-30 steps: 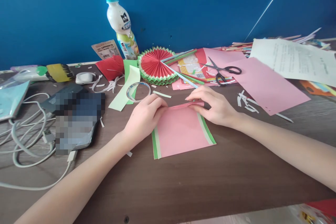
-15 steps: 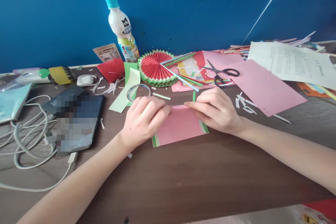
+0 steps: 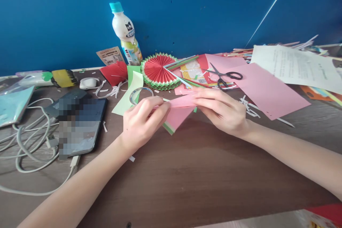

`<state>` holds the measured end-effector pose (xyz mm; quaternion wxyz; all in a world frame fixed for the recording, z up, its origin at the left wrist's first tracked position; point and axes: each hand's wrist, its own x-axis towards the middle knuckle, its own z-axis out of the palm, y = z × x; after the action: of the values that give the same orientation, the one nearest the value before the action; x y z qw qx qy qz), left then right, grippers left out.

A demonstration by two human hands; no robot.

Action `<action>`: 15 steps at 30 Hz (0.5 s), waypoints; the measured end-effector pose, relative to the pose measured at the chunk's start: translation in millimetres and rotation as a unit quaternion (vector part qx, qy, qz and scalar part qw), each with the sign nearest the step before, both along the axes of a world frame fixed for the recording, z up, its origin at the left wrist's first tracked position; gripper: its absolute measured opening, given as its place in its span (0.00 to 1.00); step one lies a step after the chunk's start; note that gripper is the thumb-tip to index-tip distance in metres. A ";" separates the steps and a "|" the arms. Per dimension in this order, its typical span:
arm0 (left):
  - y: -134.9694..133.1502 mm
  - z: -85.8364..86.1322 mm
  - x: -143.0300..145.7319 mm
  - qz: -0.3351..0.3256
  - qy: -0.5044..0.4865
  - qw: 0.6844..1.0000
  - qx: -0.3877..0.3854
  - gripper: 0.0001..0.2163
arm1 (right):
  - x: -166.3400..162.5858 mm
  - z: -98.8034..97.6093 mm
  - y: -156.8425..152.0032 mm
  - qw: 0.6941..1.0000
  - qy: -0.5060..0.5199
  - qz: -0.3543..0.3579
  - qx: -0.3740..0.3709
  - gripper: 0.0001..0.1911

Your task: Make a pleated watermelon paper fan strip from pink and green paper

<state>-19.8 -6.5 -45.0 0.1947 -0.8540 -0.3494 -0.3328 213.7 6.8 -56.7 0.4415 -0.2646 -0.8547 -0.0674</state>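
A pink sheet of paper (image 3: 178,117) with green and pale edge strips is held between both hands, its far edge folded into a narrow band. My left hand (image 3: 145,119) pinches the left end of that band. At the right end, my right hand (image 3: 220,108) grips it between thumb and fingers. The sheet's lower part hangs slanted, one green-edged corner toward me. Just beyond my left hand are a tape roll (image 3: 137,94) and pale green paper (image 3: 123,99). Behind the pink sheet lies a pleated red paper fan (image 3: 160,69) with a green rim.
Black-handled scissors (image 3: 224,76) rest on papers behind my right hand, beside a pink sheet (image 3: 269,91). A bottle (image 3: 127,35) stands against the blue wall (image 3: 187,10). At left are a phone (image 3: 85,124) and white cables (image 3: 20,146). White paper scraps (image 3: 249,107) lie at right.
The pink sheet has been lifted and tilted; its folded band now faces up and its lower part has swung into a slanted corner. My right hand's fingers have stretched along the band.
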 end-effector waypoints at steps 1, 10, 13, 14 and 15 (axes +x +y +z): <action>-0.2 1.1 -0.5 -0.007 -0.009 1.000 0.004 0.08 | 0.1 -0.1 0.8 1.000 0.005 0.011 0.005 0.12; 9.5 -15.4 -3.4 0.018 0.072 0.997 0.019 0.06 | 4.4 -14.9 12.6 0.995 -0.093 0.007 -0.026 0.09; 13.7 -21.9 -1.4 0.004 0.139 0.989 -0.047 0.08 | 4.6 -20.7 15.6 0.986 -0.137 0.019 -0.091 0.08; 14.2 -22.8 -0.6 -0.003 0.148 0.986 -0.071 0.08 | 4.4 -21.6 16.3 0.983 -0.140 0.029 -0.118 0.08; 14.4 -23.1 0.1 -0.010 0.150 0.984 -0.101 0.09 | 4.1 -22.1 16.8 0.979 -0.138 0.039 -0.146 0.08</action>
<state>-19.6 7.9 -68.1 0.1544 -0.9127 -0.3400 -0.1662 217.8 23.6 -78.8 0.2783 -0.2808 -0.9177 0.0395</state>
